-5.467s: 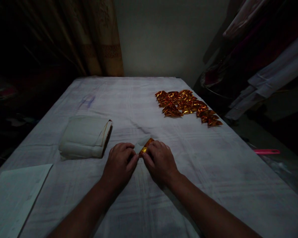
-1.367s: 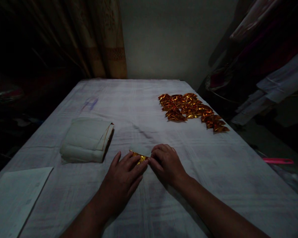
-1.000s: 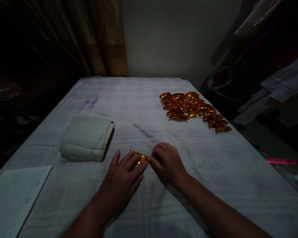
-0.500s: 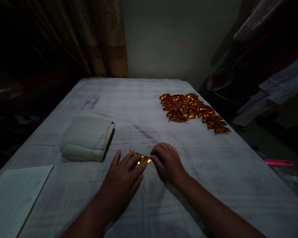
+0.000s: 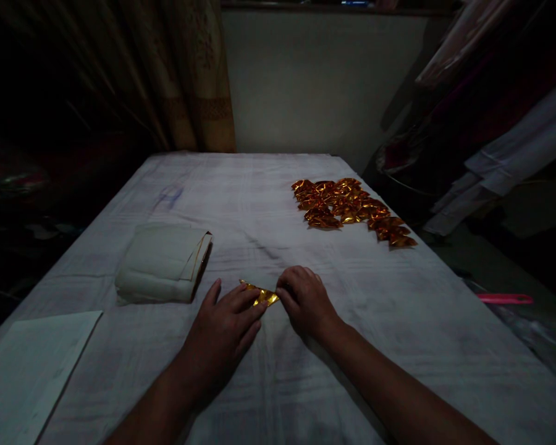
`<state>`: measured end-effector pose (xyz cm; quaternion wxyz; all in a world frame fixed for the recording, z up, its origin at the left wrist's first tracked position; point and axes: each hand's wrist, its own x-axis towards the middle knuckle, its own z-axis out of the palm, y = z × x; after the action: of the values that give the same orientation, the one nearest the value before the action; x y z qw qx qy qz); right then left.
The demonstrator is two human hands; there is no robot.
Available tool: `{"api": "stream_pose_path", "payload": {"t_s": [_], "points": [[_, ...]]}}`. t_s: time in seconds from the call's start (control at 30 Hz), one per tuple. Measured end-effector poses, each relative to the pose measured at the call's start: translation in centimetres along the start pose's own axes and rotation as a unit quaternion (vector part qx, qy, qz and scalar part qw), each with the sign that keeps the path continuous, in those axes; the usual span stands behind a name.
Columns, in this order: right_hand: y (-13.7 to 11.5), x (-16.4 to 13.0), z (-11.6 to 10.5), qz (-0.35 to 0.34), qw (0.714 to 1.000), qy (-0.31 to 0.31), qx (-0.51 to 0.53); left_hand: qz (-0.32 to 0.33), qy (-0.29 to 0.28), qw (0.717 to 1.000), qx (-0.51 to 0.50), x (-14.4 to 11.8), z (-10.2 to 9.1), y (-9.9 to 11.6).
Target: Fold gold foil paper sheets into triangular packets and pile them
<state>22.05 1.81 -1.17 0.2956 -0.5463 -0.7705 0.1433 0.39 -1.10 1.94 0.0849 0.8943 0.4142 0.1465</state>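
Observation:
A small strip of folded gold foil paper [image 5: 265,296] lies on the cloth-covered table in front of me, slanting slightly. My left hand [image 5: 227,324] is spread over its left part, with the fingers stretched out and the tips resting on the foil. At the other end, my right hand [image 5: 306,300] pinches the foil's right corner between thumb and forefinger, the other fingers curled in. The left hand covers part of the foil's lower edge. Farther back on the right sits a cluster of folded gold foil pieces [image 5: 347,207], laid in overlapping rows.
Left of my hands is a thick folded stack of pale paper [image 5: 162,262]. A flat white sheet [image 5: 37,371] lies at the near left. Beyond the table's right edge are a pink handle [image 5: 505,298] and hanging clothes [image 5: 514,157]. A curtain [image 5: 206,80] hangs behind.
The view has tilted up a little and shifted slightly, showing a ledge at the top of the wall. Both hands keep nearly the same pose on the foil.

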Motion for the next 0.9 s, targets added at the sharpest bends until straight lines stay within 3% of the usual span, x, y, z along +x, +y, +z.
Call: {"api": "stream_pose_path", "payload": {"t_s": [0.17,0.3,0.4,0.5,0.57,0.7,0.9], "points": [[-0.1,-0.9,-0.2,-0.1,0.994,0.028,-0.033,0.006,0.031,0.999,0.019,0.0,0.3,0.0],[-1.1,-2.5,-0.7,-0.164,0.984,-0.006,-0.074,0.028,0.077,0.996,0.02,-0.1,1.0,0.4],[-1.8,-3.3,-1.1,-0.141,0.986,-0.043,-0.078,0.047,0.095,0.994,-0.019,0.0,1.0,0.6],[-2.4,-3.4,-1.4,-0.104,0.99,-0.061,-0.079,0.026,0.095,0.994,-0.055,-0.1,0.6,-0.3],[-2.8,-3.3,-1.4,-0.083,0.991,-0.068,-0.078,0.006,0.108,0.993,-0.042,-0.2,0.3,-1.3],[-3.2,-3.2,-1.4,-0.061,0.993,-0.069,-0.067,0.019,0.079,0.996,-0.036,-0.2,0.2,-3.0],[-3.2,-2.9,-1.5,-0.05,0.994,-0.068,-0.07,0.041,0.07,0.997,0.021,0.6,0.5,-3.1]]}}
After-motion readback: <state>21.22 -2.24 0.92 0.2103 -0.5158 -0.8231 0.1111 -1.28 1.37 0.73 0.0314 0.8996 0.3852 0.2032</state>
